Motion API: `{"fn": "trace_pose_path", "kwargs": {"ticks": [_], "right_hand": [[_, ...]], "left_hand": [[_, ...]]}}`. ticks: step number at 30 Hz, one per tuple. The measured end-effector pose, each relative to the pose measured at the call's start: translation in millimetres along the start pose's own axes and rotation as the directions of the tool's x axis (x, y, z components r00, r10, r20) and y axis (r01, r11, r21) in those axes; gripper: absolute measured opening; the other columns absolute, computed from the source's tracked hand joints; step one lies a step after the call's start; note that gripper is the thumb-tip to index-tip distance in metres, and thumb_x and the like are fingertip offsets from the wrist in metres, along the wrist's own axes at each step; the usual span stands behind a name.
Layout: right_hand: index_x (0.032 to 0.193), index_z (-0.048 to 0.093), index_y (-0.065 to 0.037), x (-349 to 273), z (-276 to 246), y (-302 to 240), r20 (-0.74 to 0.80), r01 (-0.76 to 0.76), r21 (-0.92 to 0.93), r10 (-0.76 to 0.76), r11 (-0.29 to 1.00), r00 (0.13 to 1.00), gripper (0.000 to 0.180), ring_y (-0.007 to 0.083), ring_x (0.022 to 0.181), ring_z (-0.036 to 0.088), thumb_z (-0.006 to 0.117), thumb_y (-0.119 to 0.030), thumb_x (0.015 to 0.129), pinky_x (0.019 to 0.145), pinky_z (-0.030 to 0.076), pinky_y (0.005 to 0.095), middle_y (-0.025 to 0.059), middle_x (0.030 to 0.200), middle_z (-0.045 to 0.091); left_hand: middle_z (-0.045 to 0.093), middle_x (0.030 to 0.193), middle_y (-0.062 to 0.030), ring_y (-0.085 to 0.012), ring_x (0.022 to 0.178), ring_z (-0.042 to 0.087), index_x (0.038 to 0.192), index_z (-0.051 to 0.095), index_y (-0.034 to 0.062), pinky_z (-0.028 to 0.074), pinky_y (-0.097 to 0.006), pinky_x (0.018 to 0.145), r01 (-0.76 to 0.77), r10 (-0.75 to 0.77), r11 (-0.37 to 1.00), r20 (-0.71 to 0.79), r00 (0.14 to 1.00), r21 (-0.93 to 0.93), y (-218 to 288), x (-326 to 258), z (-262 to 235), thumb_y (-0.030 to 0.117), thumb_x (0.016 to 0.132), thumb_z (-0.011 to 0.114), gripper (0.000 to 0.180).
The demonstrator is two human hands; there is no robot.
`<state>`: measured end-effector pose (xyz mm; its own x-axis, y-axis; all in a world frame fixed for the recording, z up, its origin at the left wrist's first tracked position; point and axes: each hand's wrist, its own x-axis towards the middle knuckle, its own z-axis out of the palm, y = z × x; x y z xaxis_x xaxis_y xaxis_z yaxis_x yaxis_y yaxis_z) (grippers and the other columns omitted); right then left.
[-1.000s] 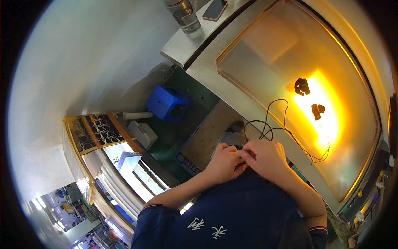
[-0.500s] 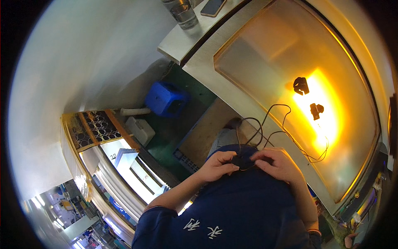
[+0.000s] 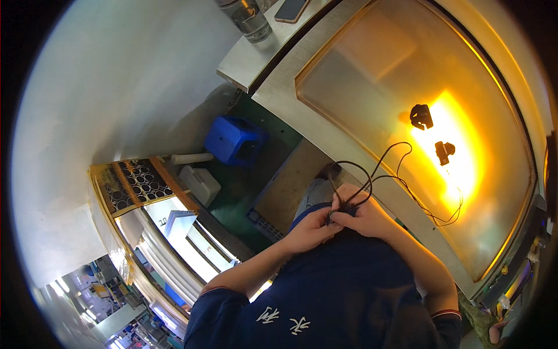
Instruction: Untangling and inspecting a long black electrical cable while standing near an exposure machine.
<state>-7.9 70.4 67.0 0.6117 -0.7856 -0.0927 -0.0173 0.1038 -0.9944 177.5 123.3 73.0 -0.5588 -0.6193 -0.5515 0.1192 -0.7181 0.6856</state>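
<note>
In front of my torso my two hands come together. The fingers of my left hand (image 3: 311, 231) are closed on a small dark part, mostly hidden by the fingers. My right hand (image 3: 372, 216) is pinched against it, on the black cable (image 3: 370, 181) where it meets the part. This cable arches up from my hands in loops and runs onto the table's lit panel. A black clamp-like piece (image 3: 421, 117) with a curved opening lies there in the yellow light. Below it sits a smaller black piece (image 3: 445, 152), with a thin wire trailing from it.
The metal table (image 3: 279, 107) has a raised rim around its glowing panel. A clear cup (image 3: 251, 22) and a phone (image 3: 292, 9) rest on a side surface. A blue stool (image 3: 234, 141) stands on the green floor. At left is a rack (image 3: 136, 181) holding round-holed trays.
My right hand has moved left and closed in against my left hand, over the dark part. The cable loop near the hands has shifted with it.
</note>
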Motion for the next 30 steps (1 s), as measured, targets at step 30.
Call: {"fn": "trace_pose_path", "kwargs": {"ticks": [30], "right_hand": [[0.077,0.065,-0.003,-37,-45,-27,-0.038,0.010,-0.310,-0.023,0.951,0.999,0.013,0.0152,0.061,0.056,0.064,-0.012,0.087,0.056,0.045,0.0306,0.0029,0.067,0.058]], "left_hand": [[0.056,0.059,-0.0082,-0.0231,0.053,0.054,0.085,0.063,0.0028,0.042,-0.035,0.052,-0.069,0.235,0.672,-0.124,0.964,0.737,14,21,4,0.030,0.098,0.051,0.032]]}}
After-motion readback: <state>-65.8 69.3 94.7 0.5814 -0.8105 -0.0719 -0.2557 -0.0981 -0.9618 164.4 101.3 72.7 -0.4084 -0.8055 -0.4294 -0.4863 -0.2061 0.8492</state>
